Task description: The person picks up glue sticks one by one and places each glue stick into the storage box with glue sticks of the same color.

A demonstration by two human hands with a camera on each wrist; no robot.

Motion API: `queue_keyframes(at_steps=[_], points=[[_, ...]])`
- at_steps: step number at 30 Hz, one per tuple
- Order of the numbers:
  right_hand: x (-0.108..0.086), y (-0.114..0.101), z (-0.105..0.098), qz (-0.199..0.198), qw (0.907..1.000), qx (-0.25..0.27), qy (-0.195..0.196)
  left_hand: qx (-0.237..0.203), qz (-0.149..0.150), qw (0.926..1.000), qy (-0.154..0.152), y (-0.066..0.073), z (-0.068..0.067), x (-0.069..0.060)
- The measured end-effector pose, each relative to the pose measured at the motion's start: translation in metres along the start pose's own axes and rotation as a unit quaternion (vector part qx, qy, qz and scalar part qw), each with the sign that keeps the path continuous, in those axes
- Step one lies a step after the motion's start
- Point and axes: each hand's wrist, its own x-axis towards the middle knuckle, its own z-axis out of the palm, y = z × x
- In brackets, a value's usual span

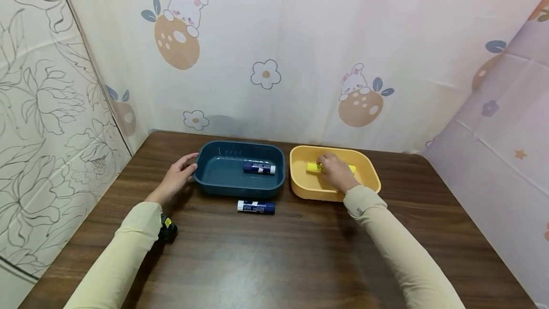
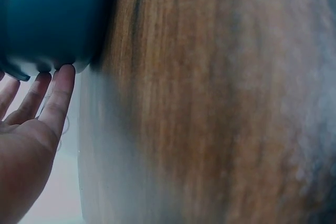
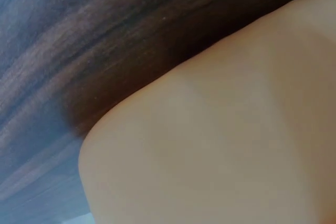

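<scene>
Pale sleeves [image 1: 122,256] are extending from the frame's bottom edge, the left hand [image 1: 177,175] resting unclenched against the blue tray [image 1: 240,190], while the right hand [image 1: 337,171], grip undeterminable, is partly covering a yellow stick [image 1: 314,168], seemingly light, stiff, best pinched mid-barrel, in the yellow tray [image 1: 315,194] right of frame centre.

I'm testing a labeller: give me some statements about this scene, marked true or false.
The left hand touches the blue tray. True.
The right hand is in the yellow tray. True.
The yellow tray stands left of the blue tray. False: it stands on the right.
Two sticks lie in the blue tray. False: one blue stick lies there; a second blue stick lies on the table in front.
In the head view, the second blue stick's white end points left. True.
</scene>
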Motion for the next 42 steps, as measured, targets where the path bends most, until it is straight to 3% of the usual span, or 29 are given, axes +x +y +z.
queue_keyframes(at_steps=[9, 19, 42], points=[[0.003, 0.001, 0.003, -0.006, 1.0000, 0.003, 0.006, 0.002, -0.003, 1.0000, 0.001, 0.005, 0.001, -0.002], [0.004, 0.003, 0.010, 0.008, 0.9999, 0.002, -0.013, -0.004, -0.017, 0.9999, 0.001, 0.001, 0.000, 0.000], [0.003, 0.003, 0.012, 0.019, 0.9995, 0.018, -0.017, 0.001, -0.010, 0.9999, 0.000, 0.002, 0.001, -0.001]])
